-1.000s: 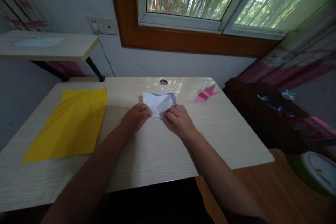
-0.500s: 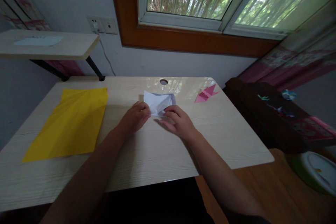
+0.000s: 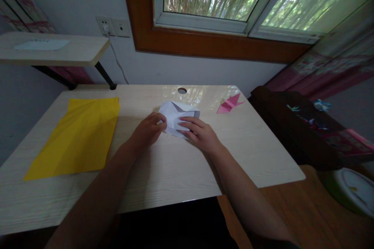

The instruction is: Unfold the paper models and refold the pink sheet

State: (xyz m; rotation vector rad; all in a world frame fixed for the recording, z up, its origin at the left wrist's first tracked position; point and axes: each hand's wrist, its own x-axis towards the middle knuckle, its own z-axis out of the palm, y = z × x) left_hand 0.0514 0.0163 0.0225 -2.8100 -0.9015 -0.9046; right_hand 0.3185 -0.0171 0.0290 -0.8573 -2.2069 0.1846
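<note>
The folded white paper [image 3: 177, 118] lies flat on the bench [image 3: 163, 163], just past the middle toward the window, and both hands meet on it from the near side. The left hand [image 3: 147, 130] has its fingers curled closed, pinching the paper's left edge. The right hand [image 3: 198, 132] is spread out flat, fingers pointing left across the paper's near right part and pressing it down rather than gripping it. So the paper sits directly ahead of both grips, between them and the far edge of the bench; its longer side runs left to right, and a raised flap shows at its far edge. Neither hand is clearly nearer, since both touch it.

The bench top is pale, smooth wood grain with a round cable hole [image 3: 181, 90] just beyond the paper. A large yellow sheet [image 3: 78, 136] lies well apart to the left, and a small pink folded figure [image 3: 229, 104] rests near the far right corner. Behind are a wall with sockets [image 3: 113, 28], a wood-framed window [image 3: 233, 11] and a side shelf [image 3: 55, 50].
</note>
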